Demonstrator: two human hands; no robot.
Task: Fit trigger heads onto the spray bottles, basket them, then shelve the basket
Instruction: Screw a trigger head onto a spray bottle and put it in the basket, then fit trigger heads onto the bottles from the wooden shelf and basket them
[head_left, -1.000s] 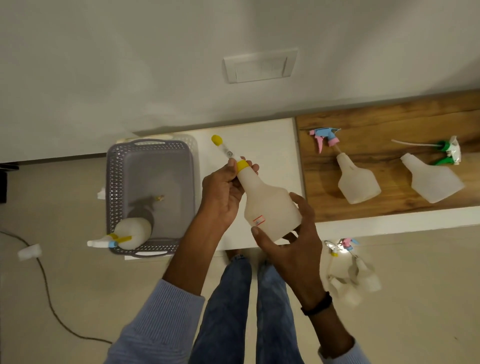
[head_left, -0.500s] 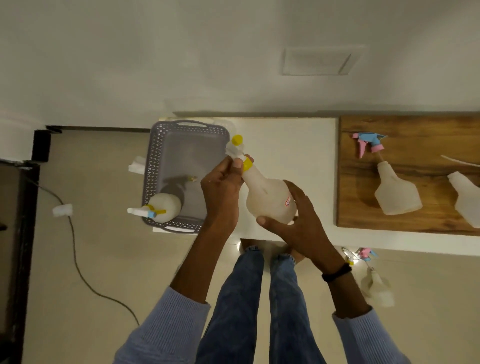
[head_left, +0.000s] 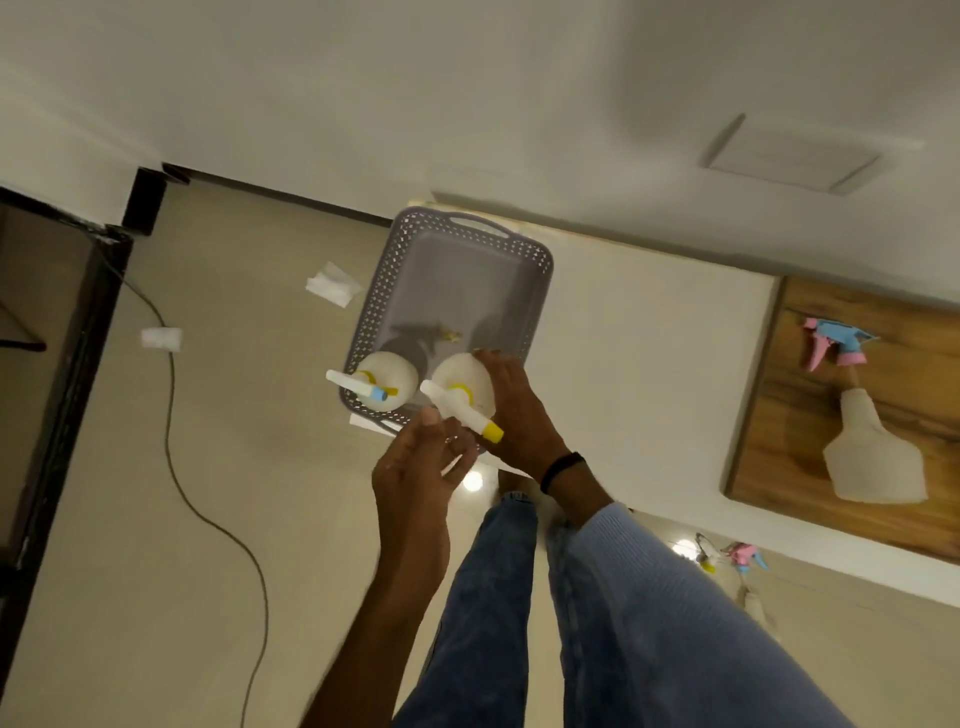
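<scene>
Right hand (head_left: 511, 410) wrapped round bottle (head_left: 465, 382) in basket (head_left: 535, 280); left hand (head_left: 421, 467) loosely open.

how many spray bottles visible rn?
3. One translucent white spray bottle with blue-tipped head in the grey perforated basket; one yellow-tipped held there by the right hand; one pink-and-blue-headed on the wooden board. More may be off-frame.

The right hand (head_left: 511, 410) holds a spray bottle (head_left: 464, 387) in the basket (head_left: 537, 291), another bottle (head_left: 384, 387) at nine o'clock.
</scene>
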